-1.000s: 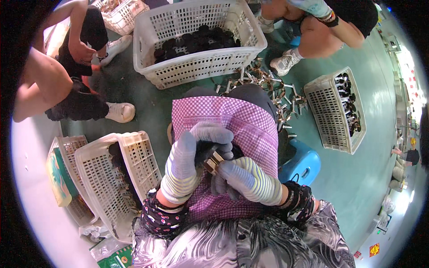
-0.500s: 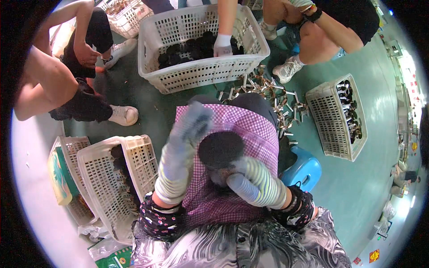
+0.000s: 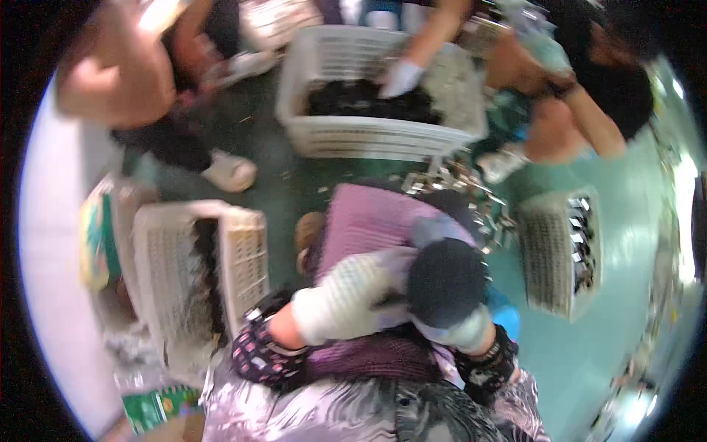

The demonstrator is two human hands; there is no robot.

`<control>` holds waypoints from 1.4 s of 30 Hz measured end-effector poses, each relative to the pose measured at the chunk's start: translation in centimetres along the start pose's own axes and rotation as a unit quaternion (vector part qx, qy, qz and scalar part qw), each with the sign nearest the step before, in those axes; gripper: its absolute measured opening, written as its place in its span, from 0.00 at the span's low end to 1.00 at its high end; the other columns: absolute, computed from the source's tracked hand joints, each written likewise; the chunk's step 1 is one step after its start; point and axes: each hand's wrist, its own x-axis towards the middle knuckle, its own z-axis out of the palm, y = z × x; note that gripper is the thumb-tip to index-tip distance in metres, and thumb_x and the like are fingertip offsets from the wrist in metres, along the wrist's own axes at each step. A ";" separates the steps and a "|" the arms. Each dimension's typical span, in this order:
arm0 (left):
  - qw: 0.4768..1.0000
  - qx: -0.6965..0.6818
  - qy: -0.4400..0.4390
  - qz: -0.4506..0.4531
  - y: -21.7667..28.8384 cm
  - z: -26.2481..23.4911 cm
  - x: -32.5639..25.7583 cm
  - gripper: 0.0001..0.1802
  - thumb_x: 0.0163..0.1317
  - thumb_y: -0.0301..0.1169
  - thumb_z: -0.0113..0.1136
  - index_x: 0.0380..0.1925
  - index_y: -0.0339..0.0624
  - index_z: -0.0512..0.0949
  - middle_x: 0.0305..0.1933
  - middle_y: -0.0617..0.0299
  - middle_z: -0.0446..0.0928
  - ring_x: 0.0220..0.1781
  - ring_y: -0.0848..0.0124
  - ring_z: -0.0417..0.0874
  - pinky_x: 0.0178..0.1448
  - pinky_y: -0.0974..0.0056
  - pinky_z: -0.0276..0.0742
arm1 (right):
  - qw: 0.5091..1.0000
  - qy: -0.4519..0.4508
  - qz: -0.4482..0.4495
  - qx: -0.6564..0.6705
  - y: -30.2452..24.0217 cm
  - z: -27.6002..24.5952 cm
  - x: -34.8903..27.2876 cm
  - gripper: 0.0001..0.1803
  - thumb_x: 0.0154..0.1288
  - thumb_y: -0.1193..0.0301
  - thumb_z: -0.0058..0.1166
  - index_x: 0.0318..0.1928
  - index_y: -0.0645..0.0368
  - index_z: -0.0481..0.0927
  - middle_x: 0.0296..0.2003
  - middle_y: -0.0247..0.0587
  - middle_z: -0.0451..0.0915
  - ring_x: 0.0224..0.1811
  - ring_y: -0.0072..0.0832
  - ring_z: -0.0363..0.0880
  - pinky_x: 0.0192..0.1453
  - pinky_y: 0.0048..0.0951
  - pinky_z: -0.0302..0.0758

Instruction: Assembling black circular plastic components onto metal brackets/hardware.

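Observation:
A black round-topped piece (image 3: 445, 283) is held above my lap, its matte disc-like top facing up. My right hand (image 3: 462, 331), in a light knitted glove, grips it from below, and the piece hides most of those fingers. My left hand (image 3: 353, 295), gloved in pale stripes, reaches in from the left, its fingertips at the near-left side of the piece. Motion blur smears those fingers, so whether they grip it does not show. A purple checked apron (image 3: 364, 221) covers my lap beneath both hands.
Ahead stands a white crate (image 3: 383, 140) of black pieces, with another person's gloved hand (image 3: 401, 79) inside. Small metallic parts (image 3: 471, 188) litter the floor. Other crates stand left (image 3: 173, 272) and right (image 3: 549, 254). A blue stool (image 3: 507, 313) is partly hidden. Co-workers sit at the far side.
My view has shifted. The black piece has moved right and turned with my right hand around it. My left hand has come down from above the apron to the piece's left side.

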 end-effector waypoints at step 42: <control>0.804 0.233 0.244 -0.490 -31.0 -12.7 -25.7 0.20 0.57 0.26 0.48 0.52 0.47 0.72 0.59 0.54 0.68 0.61 0.57 0.67 0.65 0.60 0.62 | 0.971 0.106 -0.011 -0.213 -2.1 0.2 9.4 0.24 0.71 0.58 0.35 0.60 0.59 0.65 0.66 0.49 0.56 0.64 0.38 0.61 0.66 0.37 0.58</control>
